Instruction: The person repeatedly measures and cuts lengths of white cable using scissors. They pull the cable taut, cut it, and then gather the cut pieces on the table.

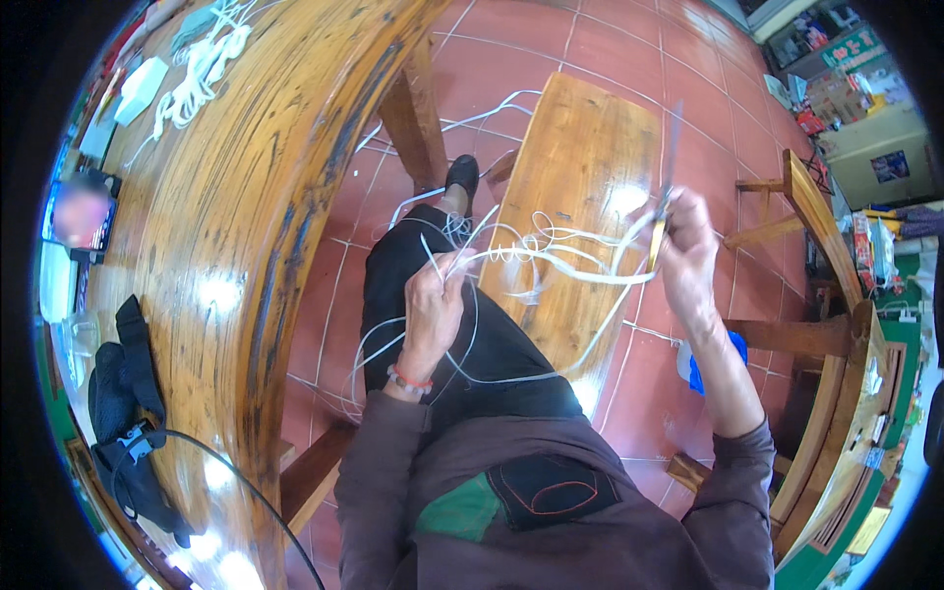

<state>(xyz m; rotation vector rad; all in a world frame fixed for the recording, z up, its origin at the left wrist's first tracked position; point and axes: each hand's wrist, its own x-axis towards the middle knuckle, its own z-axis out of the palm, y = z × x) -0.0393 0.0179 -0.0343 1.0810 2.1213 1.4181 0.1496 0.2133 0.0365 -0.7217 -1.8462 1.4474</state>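
My left hand (435,307) is closed in a pinch on several thin white strands (580,273), whose ends stick up past the fingers. The strands cross above my lap and the bench to my right hand (685,251). That hand is closed around a slim tool with a long thin blade (673,138), blurred by motion, and a yellowish part below the fingers. Its exact kind cannot be made out. Beside the strands, thin curly windings (513,248) hang over the bench. Loose loops trail over my black trousers and down by my left leg.
A wooden bench (580,138) extends ahead of me over red floor tiles (511,39). Along my left runs a wooden table (265,118) with a white cord bundle (202,79), a black strap (123,393) and a black cable (231,472). Wooden furniture (831,246) stands right.
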